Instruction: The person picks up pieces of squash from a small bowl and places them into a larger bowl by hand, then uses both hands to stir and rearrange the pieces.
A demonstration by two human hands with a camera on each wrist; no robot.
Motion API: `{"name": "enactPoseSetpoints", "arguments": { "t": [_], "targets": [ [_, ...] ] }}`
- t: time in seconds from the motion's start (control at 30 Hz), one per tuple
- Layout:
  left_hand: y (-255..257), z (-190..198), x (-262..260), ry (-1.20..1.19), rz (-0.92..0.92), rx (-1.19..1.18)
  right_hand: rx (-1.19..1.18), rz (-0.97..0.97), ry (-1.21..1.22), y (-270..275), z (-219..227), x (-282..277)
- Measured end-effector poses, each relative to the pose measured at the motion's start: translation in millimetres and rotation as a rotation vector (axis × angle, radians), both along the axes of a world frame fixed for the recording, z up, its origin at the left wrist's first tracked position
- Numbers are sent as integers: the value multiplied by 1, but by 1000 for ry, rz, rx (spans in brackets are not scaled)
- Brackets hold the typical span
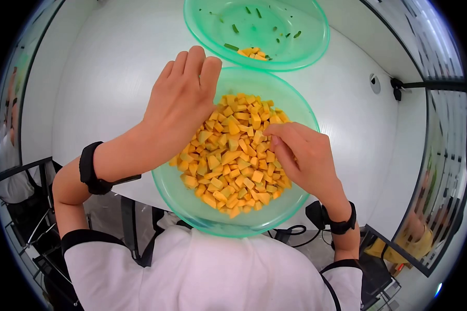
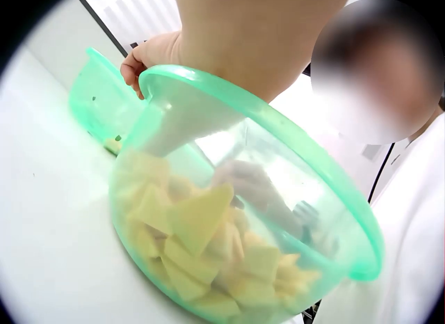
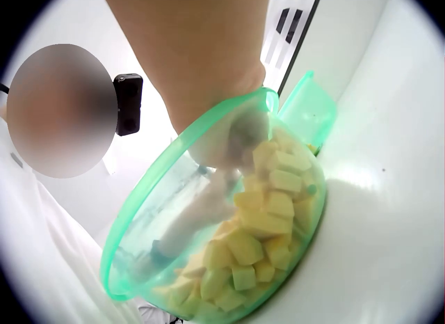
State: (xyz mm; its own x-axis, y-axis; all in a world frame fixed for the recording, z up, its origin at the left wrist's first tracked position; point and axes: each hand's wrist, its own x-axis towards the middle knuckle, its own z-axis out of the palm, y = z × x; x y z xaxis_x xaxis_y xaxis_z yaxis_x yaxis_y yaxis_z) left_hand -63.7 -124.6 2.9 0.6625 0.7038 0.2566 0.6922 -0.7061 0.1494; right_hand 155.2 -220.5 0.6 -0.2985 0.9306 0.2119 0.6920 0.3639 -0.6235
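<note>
Chunks of orange-yellow pumpkin, some with greenish skin, fill a translucent green bowl. My left hand hangs over the bowl's far left edge, its bent fingers pointing toward the second bowl. Beyond the rim, its curled fingers show in the left wrist view, the tips partly hidden. My right hand reaches in over the right rim, thumb and forefinger close together right at the pumpkin chunks. I cannot tell whether a chunk is between them.
Behind stands another green bowl with scattered green bits and a few pumpkin pieces. Both bowls stand on a white table. A round cable hole is at the right, beside low partition walls. Black cables hang near the front edge.
</note>
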Motion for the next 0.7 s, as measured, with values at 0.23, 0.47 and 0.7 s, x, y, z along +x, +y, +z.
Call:
{"name": "enactPoseSetpoints", "arguments": {
  "t": [0.23,0.47,0.7],
  "targets": [
    [-2,-3,0,-41,-19,-46,-32,-2,-9,0,0,1],
    [1,-9,-1,-39,-23,5,-37,-5,-19,0,1,0],
    [2,-11,-1,6,-36,86,-50,-18,-1,0,0,0]
  ]
}}
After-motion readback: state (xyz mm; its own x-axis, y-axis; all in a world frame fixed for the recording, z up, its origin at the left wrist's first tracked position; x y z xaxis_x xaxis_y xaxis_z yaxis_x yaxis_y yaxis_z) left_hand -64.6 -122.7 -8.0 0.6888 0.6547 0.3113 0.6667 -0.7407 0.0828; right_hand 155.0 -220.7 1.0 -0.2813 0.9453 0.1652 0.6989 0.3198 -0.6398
